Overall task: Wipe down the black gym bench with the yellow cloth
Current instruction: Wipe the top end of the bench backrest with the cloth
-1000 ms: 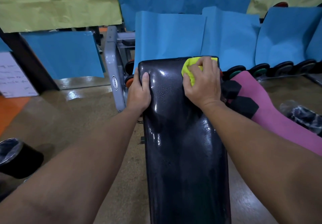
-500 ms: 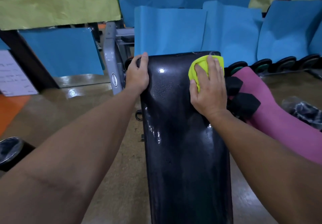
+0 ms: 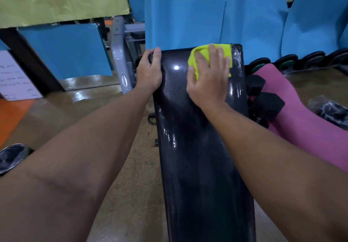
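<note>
The black gym bench (image 3: 199, 147) runs away from me down the middle of the view, its glossy pad wet and shining. My right hand (image 3: 209, 78) lies flat on the yellow cloth (image 3: 203, 55) and presses it onto the far right end of the pad. Most of the cloth is under my palm and fingers. My left hand (image 3: 149, 71) grips the far left corner of the bench, fingers curled over its edge.
A pink mat (image 3: 301, 113) with black dumbbells (image 3: 263, 100) lies right of the bench. A grey machine frame (image 3: 122, 66) stands at the far left corner. Blue sheets (image 3: 184, 23) hang behind, above a row of weight plates (image 3: 310, 59). A dark round object (image 3: 11, 157) sits on the floor at left.
My right hand has slid the cloth forward to the far end of the pad and spread it flatter. My left hand has moved up the left edge to the far corner.
</note>
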`<state>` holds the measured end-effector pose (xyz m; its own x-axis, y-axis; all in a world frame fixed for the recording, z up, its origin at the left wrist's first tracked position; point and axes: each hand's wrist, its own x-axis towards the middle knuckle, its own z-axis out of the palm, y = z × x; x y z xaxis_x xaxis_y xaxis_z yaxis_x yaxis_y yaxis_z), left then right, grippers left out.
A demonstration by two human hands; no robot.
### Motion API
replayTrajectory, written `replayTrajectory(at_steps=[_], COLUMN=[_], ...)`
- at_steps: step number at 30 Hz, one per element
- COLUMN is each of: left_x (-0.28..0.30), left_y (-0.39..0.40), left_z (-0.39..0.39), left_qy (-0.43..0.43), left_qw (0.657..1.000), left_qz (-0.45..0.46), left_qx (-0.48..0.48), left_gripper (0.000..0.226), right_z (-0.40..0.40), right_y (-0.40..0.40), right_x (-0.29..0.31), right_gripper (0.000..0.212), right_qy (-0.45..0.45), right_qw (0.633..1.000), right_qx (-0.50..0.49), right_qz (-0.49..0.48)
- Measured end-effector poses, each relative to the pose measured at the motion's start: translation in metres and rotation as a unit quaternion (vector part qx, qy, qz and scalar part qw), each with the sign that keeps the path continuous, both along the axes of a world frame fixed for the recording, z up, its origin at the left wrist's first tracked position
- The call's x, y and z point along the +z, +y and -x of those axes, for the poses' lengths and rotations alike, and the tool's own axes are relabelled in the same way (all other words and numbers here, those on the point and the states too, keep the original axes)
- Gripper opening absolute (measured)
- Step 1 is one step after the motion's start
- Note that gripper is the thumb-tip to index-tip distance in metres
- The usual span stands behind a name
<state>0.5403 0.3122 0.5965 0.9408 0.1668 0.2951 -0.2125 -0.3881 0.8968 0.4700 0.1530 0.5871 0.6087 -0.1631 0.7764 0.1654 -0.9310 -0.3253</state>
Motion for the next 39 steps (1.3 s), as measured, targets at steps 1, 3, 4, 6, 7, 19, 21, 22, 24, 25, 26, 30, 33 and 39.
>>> replayTrajectory(at_steps=[1, 3, 4, 6, 7, 19, 21, 22, 24, 25, 26, 30, 33, 39], left_x=[0.000, 0.000, 0.000, 0.001, 0.002, 0.001, 0.002, 0.002, 0.001, 0.002, 0.002, 0.006, 0.008, 0.009], left_y=[0.000, 0.001, 0.001, 0.000, 0.000, 0.003, 0.002, 0.001, 0.001, 0.001, 0.001, 0.001, 0.000, 0.003], left_z=[0.000, 0.000, 0.001, 0.004, 0.005, 0.005, 0.006, 0.005, 0.005, 0.004, 0.004, 0.007, 0.007, 0.004], left_qy=[-0.001, -0.003, -0.005, -0.020, -0.031, -0.053, -0.043, -0.042, -0.039, -0.035, -0.031, -0.004, 0.014, 0.049], left_qw=[1.000, 1.000, 1.000, 0.999, 0.999, 0.997, 0.997, 0.998, 0.998, 0.998, 0.999, 1.000, 0.999, 0.997], left_qz=[0.002, 0.002, -0.002, -0.025, -0.042, -0.063, -0.056, -0.053, -0.047, -0.043, -0.038, -0.025, -0.008, 0.027], left_qx=[0.001, 0.000, 0.000, 0.007, 0.010, -0.001, -0.001, 0.003, 0.008, 0.005, -0.001, -0.018, -0.030, -0.050], left_gripper=[0.039, 0.039, 0.038, 0.037, 0.036, 0.038, 0.038, 0.038, 0.037, 0.037, 0.036, 0.036, 0.028, 0.026], right_z=[0.003, 0.014, 0.019, 0.024, 0.023, 0.029, 0.018, 0.014, 0.016, 0.020, 0.025, 0.031, 0.017, 0.033], right_y=[0.010, 0.020, 0.018, 0.007, 0.003, -0.006, -0.008, -0.001, 0.021, 0.029, 0.034, -0.003, -0.033, -0.022], right_x=[-0.002, -0.014, -0.020, -0.028, -0.027, -0.036, -0.026, -0.021, -0.016, -0.019, -0.024, -0.037, -0.024, -0.038], right_gripper=[0.044, 0.044, 0.043, 0.043, 0.043, 0.042, 0.043, 0.044, 0.046, 0.046, 0.045, 0.045, 0.048, 0.045], right_qy=[0.004, 0.003, 0.001, -0.004, -0.007, -0.008, -0.005, -0.003, 0.001, 0.004, 0.007, 0.007, 0.022, 0.031], right_qw=[1.000, 0.997, 0.996, 0.997, 0.998, 1.000, 1.000, 0.999, 1.000, 0.999, 0.998, 0.999, 0.999, 0.999], right_qx=[0.021, 0.058, 0.063, 0.050, 0.032, 0.012, -0.023, -0.029, 0.002, 0.030, 0.055, 0.032, -0.034, 0.012], right_qz=[0.018, 0.052, 0.059, 0.053, 0.044, 0.027, -0.006, -0.014, 0.009, 0.026, 0.039, 0.035, -0.029, 0.018])
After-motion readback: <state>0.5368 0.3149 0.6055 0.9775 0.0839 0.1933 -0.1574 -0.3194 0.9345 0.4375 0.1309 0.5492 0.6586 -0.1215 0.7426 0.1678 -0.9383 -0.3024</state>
